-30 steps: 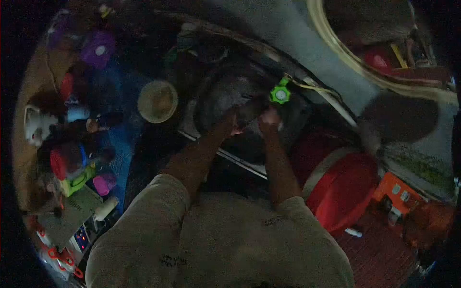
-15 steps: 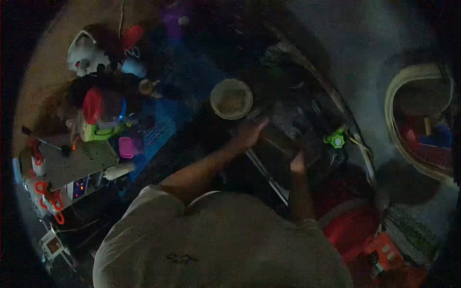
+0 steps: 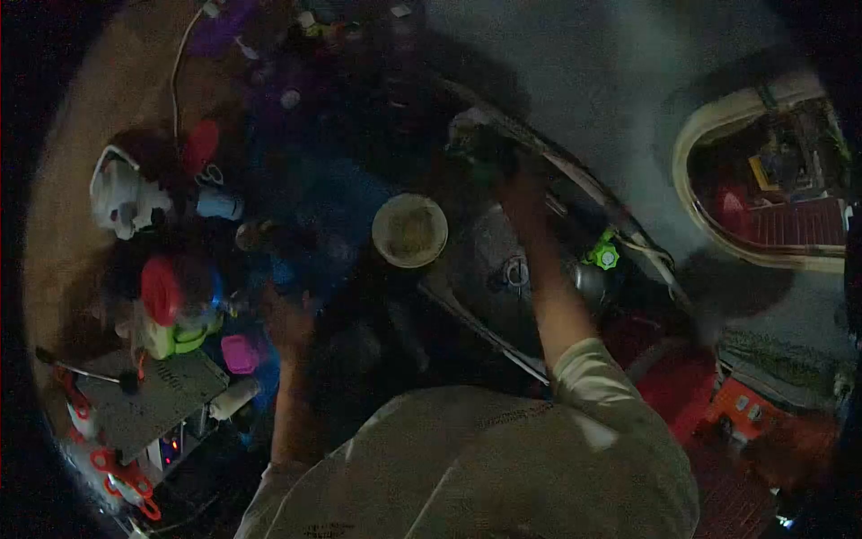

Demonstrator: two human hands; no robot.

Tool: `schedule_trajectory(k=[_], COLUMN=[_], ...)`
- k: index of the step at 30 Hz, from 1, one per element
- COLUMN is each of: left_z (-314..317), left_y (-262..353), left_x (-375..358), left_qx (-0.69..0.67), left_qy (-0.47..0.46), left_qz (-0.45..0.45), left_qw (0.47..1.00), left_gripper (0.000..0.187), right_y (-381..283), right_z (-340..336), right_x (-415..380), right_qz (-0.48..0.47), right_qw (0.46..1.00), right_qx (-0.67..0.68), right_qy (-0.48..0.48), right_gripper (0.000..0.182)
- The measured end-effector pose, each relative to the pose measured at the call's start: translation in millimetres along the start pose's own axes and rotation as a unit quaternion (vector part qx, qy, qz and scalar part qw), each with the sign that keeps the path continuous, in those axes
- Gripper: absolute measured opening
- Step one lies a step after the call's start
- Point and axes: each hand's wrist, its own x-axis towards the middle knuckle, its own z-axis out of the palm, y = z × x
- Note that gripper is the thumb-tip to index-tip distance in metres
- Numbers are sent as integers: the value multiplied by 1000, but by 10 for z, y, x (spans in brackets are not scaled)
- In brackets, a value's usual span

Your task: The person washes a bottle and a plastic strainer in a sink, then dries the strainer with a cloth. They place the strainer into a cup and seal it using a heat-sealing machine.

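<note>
The scene is very dim. My left hand (image 3: 289, 325) reaches over the blue surface on the left, near a pink box (image 3: 240, 354); its fingers are blurred, and I cannot make out anything in them. Stretched forward, my right hand (image 3: 514, 186) is in deep shadow beside a dark, partly greenish bundle (image 3: 471, 144). Whether it grips that bundle is hidden. Between the hands stands a round pale tub (image 3: 409, 231) with something beige inside. A round grey metal piece with a ring (image 3: 515, 271) lies under my right forearm.
A bright green knob (image 3: 607, 257) sits right of my right arm, near a long pipe-like edge (image 3: 575, 171). At left are a grey box (image 3: 157, 395), a red-lidded container (image 3: 162, 292), scissors (image 3: 210, 175) and orange-handled tools (image 3: 126, 481). A framed mirror (image 3: 687, 171) stands at right.
My hands were together at a dark block-like object; now they are apart. The left has gone left and the right forward. The view has shifted, and that object is no longer distinguishable.
</note>
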Motion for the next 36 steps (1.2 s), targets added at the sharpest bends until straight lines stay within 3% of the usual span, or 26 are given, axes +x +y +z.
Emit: schedule_trajectory(k=[1, 3, 5, 9, 10, 12, 13, 15, 16, 18, 19, 21, 22, 24, 25, 26, 27, 29, 31, 32, 33, 34, 36], left_z=[100, 142, 40, -78, -65, -88, -129, -266, -404, -440, -411, -362, -329, -60, 64, 198, 839, 1232, 1298, 1490, 1680, 1780, 1790], left_y=[-74, -97, -36, -81, -116, -155, -131, 29, 186, 450, 583, 999, 1301, 1783, 2072, 2314, 2341, 2760, 3301, 3451, 3601, 3778, 3974], left_x=[29, 91, 131, 122, 91, 19, -40, -124, -172, -220, -201, -210, -222, -243, -281, -320, -426, -558, -710, -784, -858, -900, -990], left_qx=[12, 21, 44, -16, -13, -11, -5, 2, -14, -31, -74, -124, -133, -181, -202, -222, -326, -280, -185, -209, -232, -218, -199], left_qy=[3, 6, -25, -25, 14, 52, 79, 102, 96, 87, 38, -50, -83, -195, -244, -291, -378, -457, -387, -363, -337, -374, -412], left_qz=[-17, -28, -58, -37, -2, 37, 51, 70, 109, 153, 199, 284, 322, 376, 411, 441, 388, 399, 474, 477, 481, 434, 388], left_qw=[1000, 999, 997, 999, 1000, 998, 996, 992, 989, 984, 976, 950, 934, 888, 855, 819, 775, 744, 769, 773, 776, 790, 800], left_gripper=[72, 74, 78, 79, 79, 78, 76, 73, 66, 59, 53, 39, 31, 29, 28, 27, 29, 33, 38, 38, 39, 40, 41], right_y=[118, 264, 300, 1, 66, 216, 219, 153, -66, 376, 515, 781, 925, 1236, 1447, 1708, 1919, 2331, 1939, 1737, 1626, 1544, 1648], right_z=[152, 395, 533, 58, 114, 156, 77, -134, -385, -171, -112, -33, -27, -56, -96, -149, -19, 229, -266, -489, -655, -771, -702], right_x=[105, 374, 595, 206, 87, -146, -290, -679, -923, -1328, -1554, -2033, -2179, -2446, -2476, -2437, -2383, -2284, -2122, -2098, -2046, -2015, -2011], right_qz=[-118, -229, 28, 4, 68, 126, 50, 55, 136, 163, 171, 165, 176, 160, 163, 179, 203, 248, 211, 186, 172, 158, 140], right_qw=[989, 957, 977, 997, 974, 867, 901, 943, 956, 941, 939, 834, 828, 740, 737, 888, 899, 917, 957, 967, 971, 972, 955], right_qx=[-56, -117, -192, -62, 212, 468, 388, 239, 175, 186, 185, 427, 422, 612, 608, 401, 368, 300, 197, 175, 169, 175, 233], right_qy=[66, 134, -85, -52, 33, 120, 190, 225, 192, 229, 235, 309, 323, 231, 247, 138, 125, 93, 0, -19, -15, 2, 116], right_gripper=[57, 52, 52, 46, 43, 40, 39, 35, 34, 33, 33, 30, 30, 35, 35, 36, 34, 33, 32, 31, 31, 31, 29])
